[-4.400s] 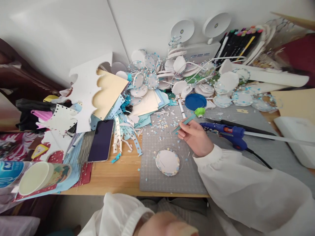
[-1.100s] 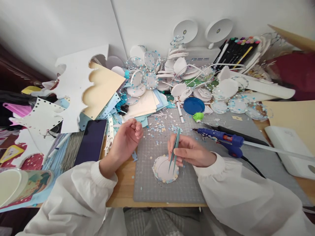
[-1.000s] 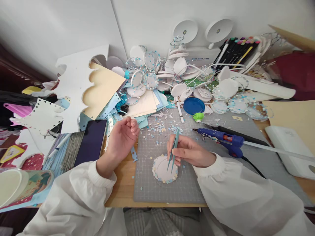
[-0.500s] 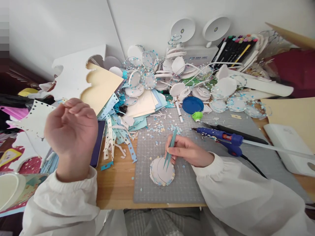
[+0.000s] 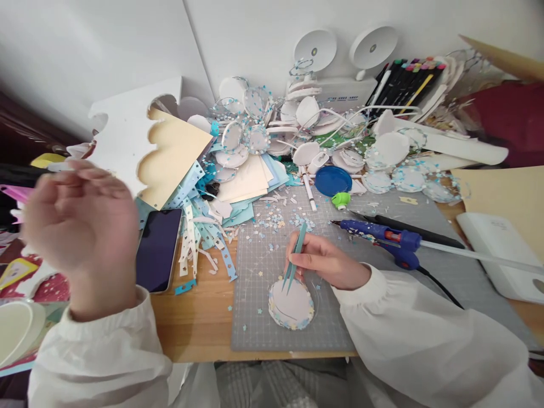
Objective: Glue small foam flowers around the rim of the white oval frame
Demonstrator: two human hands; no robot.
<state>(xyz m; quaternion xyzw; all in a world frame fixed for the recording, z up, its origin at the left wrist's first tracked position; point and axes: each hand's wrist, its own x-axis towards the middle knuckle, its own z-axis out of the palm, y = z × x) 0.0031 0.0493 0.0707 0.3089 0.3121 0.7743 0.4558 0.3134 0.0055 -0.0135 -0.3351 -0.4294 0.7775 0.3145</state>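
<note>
Across wooden table: grey cutting mat. Behind mat, heap of white discs. On mat's right, blue glue gun, just beyond white sleeve. Left of mat, left hand raised, released, fingers loosely curled, part-hiding cut white sheet; dark phone between. Over mat, right hand grasping green tweezers, tips over star-edged disc on mat. Toward mat's back, loose stars.

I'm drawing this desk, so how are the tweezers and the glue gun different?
The tweezers are teal and slim; the glue gun is blue and chunkier. The tweezers are in the right hand; the glue gun lies on the grey mat. The glue gun has a black cord; the tweezers don't. Both have narrow tips.
</note>
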